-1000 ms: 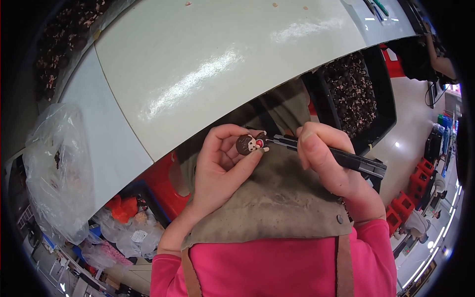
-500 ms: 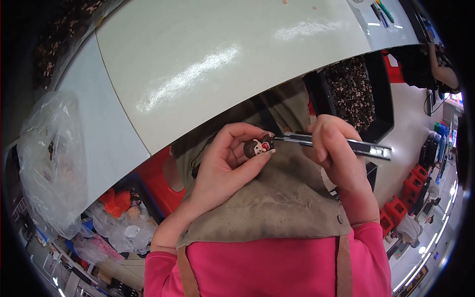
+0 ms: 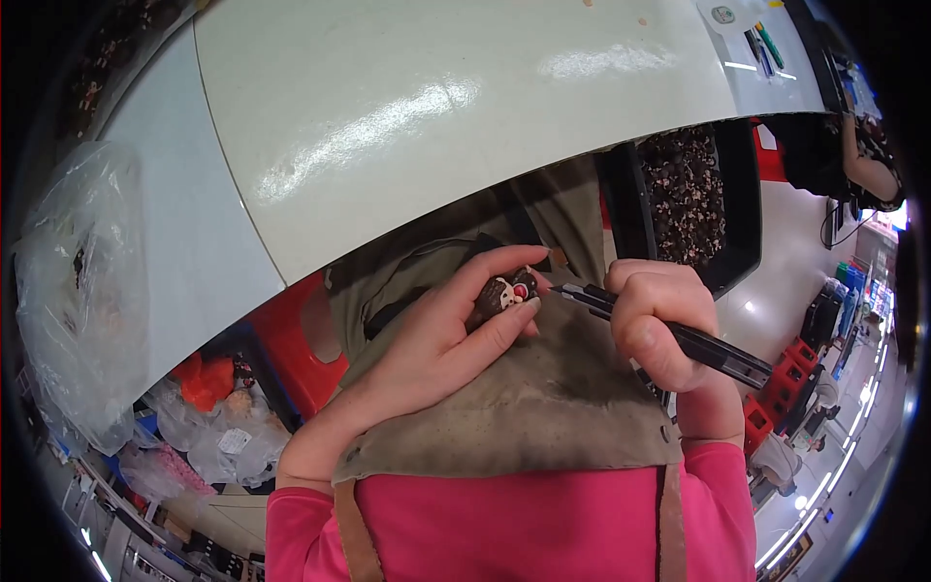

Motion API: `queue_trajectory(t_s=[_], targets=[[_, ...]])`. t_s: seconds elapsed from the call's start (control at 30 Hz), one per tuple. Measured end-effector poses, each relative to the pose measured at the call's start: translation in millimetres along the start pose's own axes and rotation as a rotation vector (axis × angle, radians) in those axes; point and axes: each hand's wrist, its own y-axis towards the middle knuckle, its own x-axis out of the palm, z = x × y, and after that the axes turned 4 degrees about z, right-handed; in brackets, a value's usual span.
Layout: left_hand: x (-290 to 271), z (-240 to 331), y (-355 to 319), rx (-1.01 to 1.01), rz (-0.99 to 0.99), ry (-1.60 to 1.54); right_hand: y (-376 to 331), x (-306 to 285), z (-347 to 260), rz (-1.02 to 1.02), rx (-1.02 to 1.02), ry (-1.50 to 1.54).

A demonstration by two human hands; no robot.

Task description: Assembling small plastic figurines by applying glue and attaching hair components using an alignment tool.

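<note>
At the far left we saw a clear plastic bag (image 3: 82, 291), crumpled and bulging, its contents too dim to name, beside a glossy cream table (image 3: 417, 116). Below the table's edge lay more clear bags (image 3: 218, 436) and a red stool (image 3: 291, 339).

At centre, over a grey-brown apron (image 3: 524, 407), our left hand (image 3: 427, 359) was closed around a small brown figurine (image 3: 504, 296) with a red spot on its face, pinched between thumb and fingers. The figurine sat at the top of that hand, its long axis tilted up toward the right, its face turned to the other hand.

Just right of it, our right hand (image 3: 659, 325) was wrapped tightly around a black utility knife (image 3: 679, 335). The knife's long axis ran from lower right up to the left, so its tip met or nearly met the figurine's face; we could not tell whether they touched. Both hands were close together, level with each other.

Further right, a black crate (image 3: 722, 194) held a heap of small dark brown pieces, likely similar figurines. Red crates (image 3: 790, 378) stood on the floor beyond. At the upper right, pens (image 3: 761, 44) lay on a white tray (image 3: 766, 78), and another person's arm (image 3: 868, 165) showed at the edge.
</note>
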Motion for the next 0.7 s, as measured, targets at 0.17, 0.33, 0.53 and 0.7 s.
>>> queue_trajectory(t_s=[0.17, 0.33, 0.53, 0.7], targets=[[-2.5, -6.3, 1.2, 0.125, -0.047, 0.146, 0.9, 0.3, -1.0, -0.022, 0.005, -0.025], [-3.3, -5.3, 1.5, 0.097, -0.039, 0.147, 3.3, 3.2, 2.1, -0.075, -0.037, -0.037], [-3.3, -3.0, 2.1, 0.07, -0.039, 0.133, 4.8, 3.5, 0.5, -0.096, -0.033, -0.091], [-3.4, -6.5, 3.6, 0.105, -0.028, 0.172, 6.7, 3.3, -1.8, -0.113, -0.04, -0.135]])
